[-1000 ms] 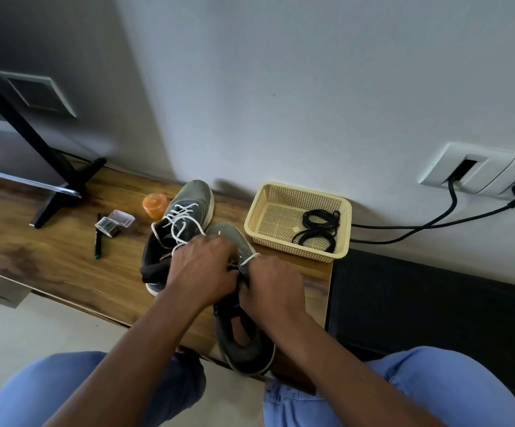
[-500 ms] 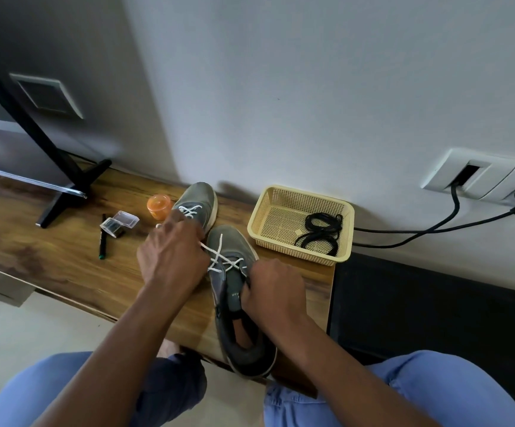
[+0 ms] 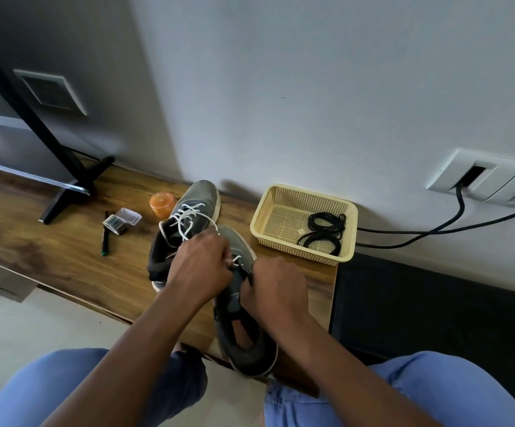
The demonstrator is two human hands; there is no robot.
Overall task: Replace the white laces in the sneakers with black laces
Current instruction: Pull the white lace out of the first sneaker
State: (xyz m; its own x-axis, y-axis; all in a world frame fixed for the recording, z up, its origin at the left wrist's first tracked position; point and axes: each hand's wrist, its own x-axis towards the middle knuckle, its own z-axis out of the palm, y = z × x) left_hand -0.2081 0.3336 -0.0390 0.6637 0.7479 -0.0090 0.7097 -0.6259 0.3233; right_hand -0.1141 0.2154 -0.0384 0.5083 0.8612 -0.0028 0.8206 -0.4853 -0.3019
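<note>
Sneakers (image 3: 219, 272) – wooden shelf (image 3: 49, 251) – grey wall (image 3: 311, 87) behind.

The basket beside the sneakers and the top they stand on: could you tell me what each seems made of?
The basket looks like matte cream moulded plastic, given its fine perforated mesh walls. The tabletop shows brown wood grain with a light sheen; whether solid wood or laminate is unclear.

Wooden bench (image 3: 49, 257) running along the wall, dark grain, right end stopping at a black surface. Resting on it: a black stand foot (image 3: 65, 198) at the left, a black pen (image 3: 106, 238) beside a small clear plastic box (image 3: 122, 221), an orange lidded pot (image 3: 161, 204), two grey sneakers (image 3: 200, 198) side by side, nearer one's heel overhanging the front edge, and a cream mesh basket (image 3: 304, 192) at the right end.
</note>
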